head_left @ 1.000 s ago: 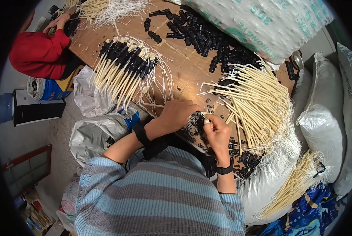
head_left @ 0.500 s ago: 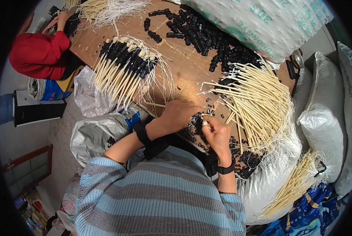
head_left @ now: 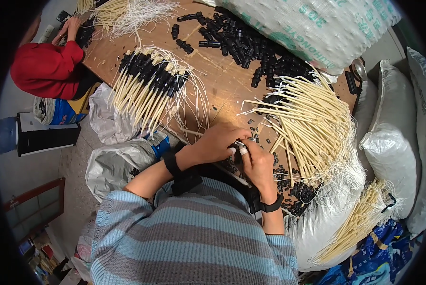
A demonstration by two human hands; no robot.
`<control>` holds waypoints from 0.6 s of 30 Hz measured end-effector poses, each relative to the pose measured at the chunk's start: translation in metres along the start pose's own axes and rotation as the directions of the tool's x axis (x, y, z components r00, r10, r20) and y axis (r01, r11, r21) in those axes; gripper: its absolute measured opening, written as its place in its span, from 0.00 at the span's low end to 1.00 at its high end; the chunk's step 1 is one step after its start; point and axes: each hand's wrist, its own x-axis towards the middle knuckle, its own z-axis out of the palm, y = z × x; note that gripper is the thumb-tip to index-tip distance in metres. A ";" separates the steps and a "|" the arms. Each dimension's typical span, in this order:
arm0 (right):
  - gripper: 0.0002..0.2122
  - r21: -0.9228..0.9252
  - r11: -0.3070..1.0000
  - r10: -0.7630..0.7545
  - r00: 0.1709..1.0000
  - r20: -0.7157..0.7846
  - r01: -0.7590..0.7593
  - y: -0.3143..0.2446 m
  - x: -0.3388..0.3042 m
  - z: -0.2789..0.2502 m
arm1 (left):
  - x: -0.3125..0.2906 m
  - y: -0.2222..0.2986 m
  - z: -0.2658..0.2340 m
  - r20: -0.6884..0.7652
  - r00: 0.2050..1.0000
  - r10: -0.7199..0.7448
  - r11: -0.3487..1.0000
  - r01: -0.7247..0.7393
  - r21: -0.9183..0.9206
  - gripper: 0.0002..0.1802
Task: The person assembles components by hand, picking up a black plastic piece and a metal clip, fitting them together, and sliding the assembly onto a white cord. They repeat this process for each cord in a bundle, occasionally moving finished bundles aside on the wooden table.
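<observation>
My left hand (head_left: 220, 141) and my right hand (head_left: 256, 164) meet at the near edge of a wooden table (head_left: 222, 80), fingers pinched together on a small black plastic piece (head_left: 236, 146) with a white string end. A white tape wraps one right finger. To the right lies a loose pile of cream sticks (head_left: 308, 128) with white strings. Small black caps (head_left: 289, 178) are scattered under and beside my right hand. At the left lies a finished bundle of sticks with black fittings (head_left: 149, 88).
A heap of black fittings (head_left: 244, 42) sits at the table's far side under a large woven sack (head_left: 313, 26). White sacks (head_left: 393, 142) stand at the right. A person in a red top (head_left: 46, 69) works at the far left corner. Grey bags (head_left: 115, 164) lie on the floor.
My hands stay at the same spot; the right hand's fingers have shifted slightly closer against the left hand around the small piece. Nothing else has moved.
</observation>
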 end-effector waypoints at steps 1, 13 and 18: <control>0.08 -0.025 0.999 0.022 1.000 -0.015 -0.022 -0.001 0.001 -0.001 | 0.002 -0.001 0.000 -0.165 0.977 0.138 0.990 -0.136 0.025 0.22; 0.05 0.193 0.981 0.017 0.996 -0.086 0.000 0.000 -0.012 -0.001 | -0.003 -0.012 -0.005 -0.010 0.996 0.089 0.954 -0.088 -0.286 0.13; 0.05 0.276 0.890 0.403 0.910 -0.101 -0.363 0.014 -0.026 -0.002 | 0.028 -0.040 0.014 0.001 0.990 0.139 0.987 -0.138 0.075 0.18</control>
